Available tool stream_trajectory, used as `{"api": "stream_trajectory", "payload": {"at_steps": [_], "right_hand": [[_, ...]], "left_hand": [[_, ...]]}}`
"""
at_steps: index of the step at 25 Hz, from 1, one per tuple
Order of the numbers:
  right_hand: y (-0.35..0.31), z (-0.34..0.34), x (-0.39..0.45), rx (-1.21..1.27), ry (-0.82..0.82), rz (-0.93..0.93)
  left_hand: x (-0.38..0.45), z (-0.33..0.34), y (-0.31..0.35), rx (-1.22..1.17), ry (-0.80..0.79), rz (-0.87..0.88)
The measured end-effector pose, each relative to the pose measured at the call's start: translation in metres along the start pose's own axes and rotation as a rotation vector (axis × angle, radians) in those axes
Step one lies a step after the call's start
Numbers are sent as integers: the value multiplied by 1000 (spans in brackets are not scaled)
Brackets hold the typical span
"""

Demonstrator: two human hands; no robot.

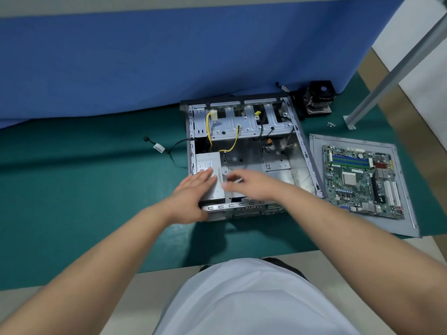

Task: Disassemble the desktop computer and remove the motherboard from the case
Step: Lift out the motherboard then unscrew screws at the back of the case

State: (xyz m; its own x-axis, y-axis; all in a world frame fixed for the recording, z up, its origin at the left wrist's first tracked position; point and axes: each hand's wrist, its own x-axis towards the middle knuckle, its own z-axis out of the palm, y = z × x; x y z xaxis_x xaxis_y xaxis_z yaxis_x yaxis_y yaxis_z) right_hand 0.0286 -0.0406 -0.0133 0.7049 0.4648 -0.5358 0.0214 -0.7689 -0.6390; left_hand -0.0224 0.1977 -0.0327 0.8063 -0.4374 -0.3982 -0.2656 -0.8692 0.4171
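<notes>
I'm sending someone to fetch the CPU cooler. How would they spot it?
Start at the open computer case on the green mat. Go to its far right corner, by the blue cloth. The CPU cooler stands there: a dark fan over a metal block, unlike the flat green motherboard lying nearer on a grey panel.

Green mat: case, panel, cooler.

Case: bare grey sheet metal, dull sheen. Mat: matt green, smooth. Panel: matt grey metal. Motherboard: green board, glossy parts. Backdrop: blue cloth.
</notes>
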Motion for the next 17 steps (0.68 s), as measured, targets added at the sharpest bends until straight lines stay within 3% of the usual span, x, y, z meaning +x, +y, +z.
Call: {"api": "stream_trajectory", "payload": {"at_steps": [3,5,8,11,14,17], "right_hand": [[1,-34,22,158,186,91],[-1,-47,41,280,255,182],[-7,-50,65,532,227,345],[-16,-38,86,709,234,363],[-36,-24,104,675,373,270],[-53,-25,114,385,528,202]], "left_hand": [[17,-19,5,-212,75,-78],[31,-16,13,-150,227,-152],[40,9,24,3,421,-224],[43,20,25,46,543,-218],[47,22,20,51,591,-217],[49,24,20,35,608,-220]]}}
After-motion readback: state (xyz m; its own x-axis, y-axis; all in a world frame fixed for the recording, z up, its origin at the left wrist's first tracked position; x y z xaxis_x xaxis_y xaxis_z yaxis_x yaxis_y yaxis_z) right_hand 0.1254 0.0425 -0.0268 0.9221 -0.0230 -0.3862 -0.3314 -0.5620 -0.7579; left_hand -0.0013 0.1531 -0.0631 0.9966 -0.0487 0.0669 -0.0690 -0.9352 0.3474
